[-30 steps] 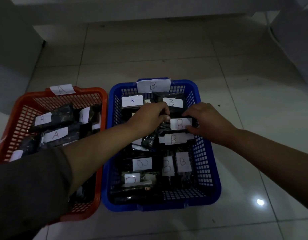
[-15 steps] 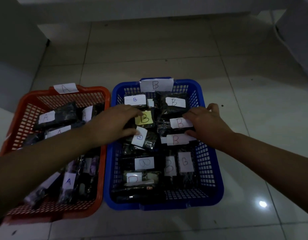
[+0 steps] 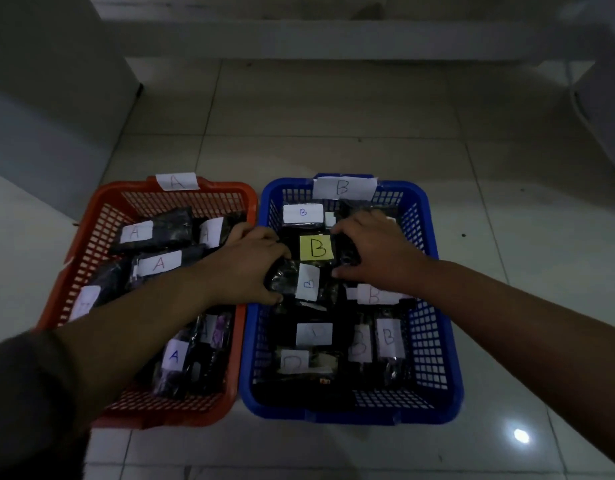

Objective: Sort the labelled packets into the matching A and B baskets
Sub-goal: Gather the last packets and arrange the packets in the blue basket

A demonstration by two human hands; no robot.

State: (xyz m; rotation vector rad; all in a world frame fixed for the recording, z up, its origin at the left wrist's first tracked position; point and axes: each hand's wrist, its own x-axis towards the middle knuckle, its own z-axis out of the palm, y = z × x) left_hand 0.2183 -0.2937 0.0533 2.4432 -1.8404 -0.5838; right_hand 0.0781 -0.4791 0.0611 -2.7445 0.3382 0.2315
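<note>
An orange basket (image 3: 91, 237) tagged A stands on the left and holds several dark packets with A labels (image 3: 159, 263). Beside it, the blue basket (image 3: 434, 327) tagged B holds several dark packets with B labels (image 3: 388, 336). My left hand (image 3: 247, 268) reaches over the two baskets' shared edge and grips the left end of a dark packet with a white B label (image 3: 307, 282). A yellow B label (image 3: 316, 247) shows just above it. My right hand (image 3: 378, 254) lies in the blue basket, fingers and thumb curled round a dark packet (image 3: 347, 252) whose label is hidden.
Both baskets sit side by side on a pale tiled floor (image 3: 333, 133). A grey wall or cabinet (image 3: 39, 116) rises at the left, a low ledge (image 3: 333, 39) runs along the back, and another grey block (image 3: 607, 98) stands at the right.
My left hand moved right into the blue basket and took hold of the white-labelled B packet. My right hand slid left and up, covering the labelled packet it touched before.
</note>
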